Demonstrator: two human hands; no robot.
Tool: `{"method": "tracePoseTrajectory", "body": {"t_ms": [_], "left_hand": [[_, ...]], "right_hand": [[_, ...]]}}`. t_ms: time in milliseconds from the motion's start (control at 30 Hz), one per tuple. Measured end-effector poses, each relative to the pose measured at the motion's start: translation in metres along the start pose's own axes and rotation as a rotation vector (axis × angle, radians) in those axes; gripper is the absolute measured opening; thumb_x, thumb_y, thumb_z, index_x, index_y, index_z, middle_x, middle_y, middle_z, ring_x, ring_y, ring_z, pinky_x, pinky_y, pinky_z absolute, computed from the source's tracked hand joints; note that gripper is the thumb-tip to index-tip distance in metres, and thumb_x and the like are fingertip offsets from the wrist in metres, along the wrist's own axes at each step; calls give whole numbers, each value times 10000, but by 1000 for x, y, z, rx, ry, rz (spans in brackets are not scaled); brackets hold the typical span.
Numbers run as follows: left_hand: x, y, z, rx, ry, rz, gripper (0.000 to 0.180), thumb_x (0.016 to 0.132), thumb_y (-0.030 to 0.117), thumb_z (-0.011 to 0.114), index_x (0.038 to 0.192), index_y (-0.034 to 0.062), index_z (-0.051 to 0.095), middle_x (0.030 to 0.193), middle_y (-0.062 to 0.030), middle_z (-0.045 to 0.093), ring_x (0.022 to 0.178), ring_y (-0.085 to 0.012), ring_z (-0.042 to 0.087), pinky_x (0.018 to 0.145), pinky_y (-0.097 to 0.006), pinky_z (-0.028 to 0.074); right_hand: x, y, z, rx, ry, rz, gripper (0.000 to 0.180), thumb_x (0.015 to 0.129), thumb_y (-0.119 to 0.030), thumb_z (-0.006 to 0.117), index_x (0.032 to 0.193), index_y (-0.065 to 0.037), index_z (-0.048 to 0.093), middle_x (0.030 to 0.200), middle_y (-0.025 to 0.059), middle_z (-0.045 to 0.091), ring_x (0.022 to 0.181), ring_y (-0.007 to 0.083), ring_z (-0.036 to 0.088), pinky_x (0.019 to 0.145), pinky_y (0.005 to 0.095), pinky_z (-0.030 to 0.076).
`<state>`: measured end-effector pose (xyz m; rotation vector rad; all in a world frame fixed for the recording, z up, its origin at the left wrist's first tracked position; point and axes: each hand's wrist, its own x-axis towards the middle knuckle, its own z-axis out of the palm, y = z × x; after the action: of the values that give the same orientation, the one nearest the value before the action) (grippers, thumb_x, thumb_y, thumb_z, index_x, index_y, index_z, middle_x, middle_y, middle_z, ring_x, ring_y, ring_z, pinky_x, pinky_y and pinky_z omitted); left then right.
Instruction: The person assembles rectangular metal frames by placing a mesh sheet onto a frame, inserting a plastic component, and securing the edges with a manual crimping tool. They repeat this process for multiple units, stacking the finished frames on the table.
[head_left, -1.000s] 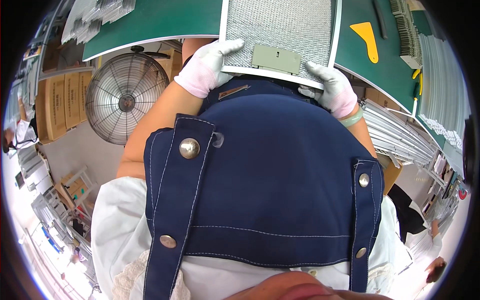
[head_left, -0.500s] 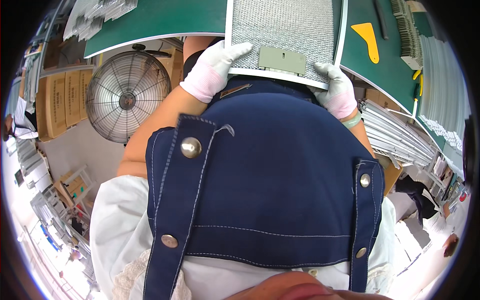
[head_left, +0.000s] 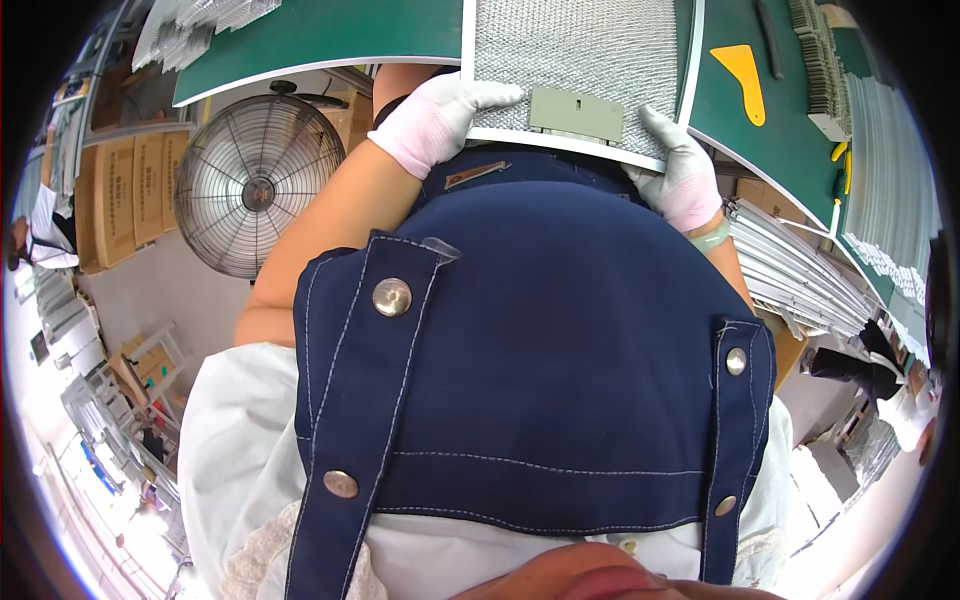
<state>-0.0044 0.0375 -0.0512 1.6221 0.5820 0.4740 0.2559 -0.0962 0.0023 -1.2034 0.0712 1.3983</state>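
Note:
A mesh filter panel (head_left: 570,50) with a silvery metal mesh and a white frame lies at the near edge of the green table, its near end against my apron. A grey-green rectangular plastic piece (head_left: 575,115) sits on the mesh by the near rim. My left hand (head_left: 435,115), in a white and pink glove, holds the panel's near left corner, thumb laid over the frame. At the near right corner my right hand (head_left: 682,172), gloved alike, grips the frame with its thumb on top. The fingers beneath the panel are hidden.
On the green table (head_left: 340,35) to the right lie a yellow scraper (head_left: 745,85), a dark bar (head_left: 768,38) and a stack of grey-green pieces (head_left: 820,75). Mesh sheets (head_left: 190,25) are piled far left. A large fan (head_left: 258,190) and cartons (head_left: 125,200) stand left; white strips (head_left: 790,265) right.
The panel and both hands sit slightly further right and up in the view, with the grip unchanged. A person at the right edge has shifted.

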Motion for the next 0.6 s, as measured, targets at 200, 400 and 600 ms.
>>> {"method": "tracePoseTrajectory", "body": {"t_ms": [200, 400, 600], "left_hand": [[-13, 68, 23, -481, 242, -339, 380, 922, 233, 663, 1188, -35, 623, 1110, -104, 680, 1028, -165, 633, 908, -292, 493], [-15, 45, 22, -386, 244, -369, 386, 972, 286, 605, 1187, -34, 601, 1087, -66, 661, 964, -123, 601, 893, -275, 471], [-21, 47, 19, -520, 207, -338, 406, 993, 248, 561, 1270, -48, 530, 1203, -100, 628, 1066, -163, 619, 951, -299, 489]], "right_hand": [[-22, -8, 0, -140, -37, 29, 305, 937, -229, 647, 1186, -60, 594, 1076, 68, 652, 1005, 236, 633, 859, 450, 535], [-27, -2, -15, -452, -58, -26, 356, 948, -318, 643, 1129, -20, 569, 952, 80, 624, 798, 190, 653, 667, 324, 588], [-25, -2, -22, -526, -132, -83, 372, 946, -327, 642, 1113, -4, 563, 939, 76, 626, 752, 156, 643, 731, 300, 569]]}}
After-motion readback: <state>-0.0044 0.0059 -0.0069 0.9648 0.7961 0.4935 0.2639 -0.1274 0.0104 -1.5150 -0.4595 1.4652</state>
